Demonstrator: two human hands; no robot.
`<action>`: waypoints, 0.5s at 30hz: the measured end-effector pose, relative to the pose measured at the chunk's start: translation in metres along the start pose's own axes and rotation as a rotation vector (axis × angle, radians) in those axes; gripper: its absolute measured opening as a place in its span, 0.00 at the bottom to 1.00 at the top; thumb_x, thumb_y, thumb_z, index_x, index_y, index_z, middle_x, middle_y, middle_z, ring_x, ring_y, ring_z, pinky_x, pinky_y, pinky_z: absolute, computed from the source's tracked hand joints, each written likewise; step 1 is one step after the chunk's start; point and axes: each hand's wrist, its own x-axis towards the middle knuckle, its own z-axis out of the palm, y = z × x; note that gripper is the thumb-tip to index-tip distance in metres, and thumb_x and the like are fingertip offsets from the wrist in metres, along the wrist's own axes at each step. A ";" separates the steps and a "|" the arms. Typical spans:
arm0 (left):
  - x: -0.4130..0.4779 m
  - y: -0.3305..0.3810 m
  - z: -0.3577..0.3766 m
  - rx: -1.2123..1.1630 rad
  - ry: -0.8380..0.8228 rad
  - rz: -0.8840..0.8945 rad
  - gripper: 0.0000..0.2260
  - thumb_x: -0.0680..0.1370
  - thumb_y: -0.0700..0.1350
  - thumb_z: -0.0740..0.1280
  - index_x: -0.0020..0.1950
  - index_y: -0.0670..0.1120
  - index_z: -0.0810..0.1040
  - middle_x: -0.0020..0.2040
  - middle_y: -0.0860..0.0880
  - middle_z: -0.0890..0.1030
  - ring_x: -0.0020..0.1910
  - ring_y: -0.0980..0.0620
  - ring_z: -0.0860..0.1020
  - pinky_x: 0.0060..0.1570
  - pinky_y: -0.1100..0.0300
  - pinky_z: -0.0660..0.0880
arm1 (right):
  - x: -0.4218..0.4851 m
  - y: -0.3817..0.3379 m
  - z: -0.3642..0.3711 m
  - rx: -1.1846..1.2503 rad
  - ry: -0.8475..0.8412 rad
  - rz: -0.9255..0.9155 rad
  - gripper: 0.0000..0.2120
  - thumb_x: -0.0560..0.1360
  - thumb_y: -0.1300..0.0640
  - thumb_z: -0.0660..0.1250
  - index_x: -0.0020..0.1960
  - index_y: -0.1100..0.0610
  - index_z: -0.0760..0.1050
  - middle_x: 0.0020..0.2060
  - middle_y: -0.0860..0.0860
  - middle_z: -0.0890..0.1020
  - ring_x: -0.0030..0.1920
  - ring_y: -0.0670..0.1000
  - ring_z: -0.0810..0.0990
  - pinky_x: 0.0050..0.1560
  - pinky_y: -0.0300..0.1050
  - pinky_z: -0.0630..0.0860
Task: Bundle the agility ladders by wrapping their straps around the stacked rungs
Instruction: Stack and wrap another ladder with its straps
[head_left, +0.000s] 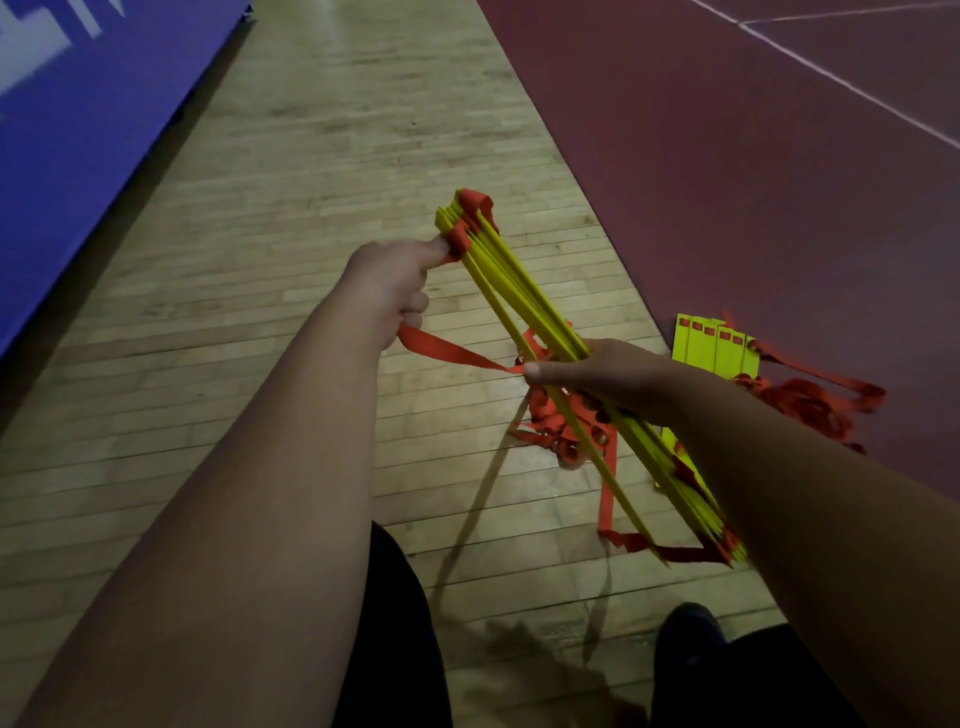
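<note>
Your right hand (597, 375) grips the stacked rungs (519, 283) mid-length; your left hand (392, 293), beside their far end, closes round the red strap (452, 356) drawn taut from their middle.

There are two hands, the left hand (392, 291) and the right hand (597, 374). Two stacks of yellow rungs appear, a held stack (519, 291) and a floor stack (714, 351), plus one dark shoe (688, 629).

head-worn view, looking down, near the hands (597, 374)
</note>
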 end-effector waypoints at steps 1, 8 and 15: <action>0.000 0.001 -0.001 0.004 -0.025 0.014 0.15 0.81 0.53 0.76 0.62 0.44 0.86 0.29 0.55 0.63 0.25 0.56 0.59 0.23 0.61 0.59 | 0.002 0.001 0.001 -0.017 0.021 -0.011 0.24 0.72 0.33 0.78 0.54 0.51 0.83 0.41 0.52 0.83 0.39 0.51 0.81 0.41 0.47 0.77; 0.000 0.001 -0.001 0.296 -0.012 0.236 0.08 0.85 0.47 0.70 0.48 0.52 0.86 0.51 0.51 0.88 0.55 0.51 0.84 0.61 0.48 0.82 | 0.008 0.002 0.004 -0.042 0.114 -0.012 0.12 0.75 0.45 0.79 0.51 0.50 0.83 0.37 0.51 0.80 0.36 0.51 0.78 0.37 0.46 0.74; -0.006 0.006 0.008 0.502 0.115 0.329 0.09 0.86 0.49 0.63 0.52 0.48 0.80 0.47 0.48 0.84 0.44 0.47 0.83 0.51 0.43 0.83 | 0.012 0.001 0.008 -0.017 0.138 0.032 0.17 0.77 0.45 0.78 0.55 0.58 0.83 0.33 0.51 0.78 0.31 0.49 0.77 0.32 0.44 0.74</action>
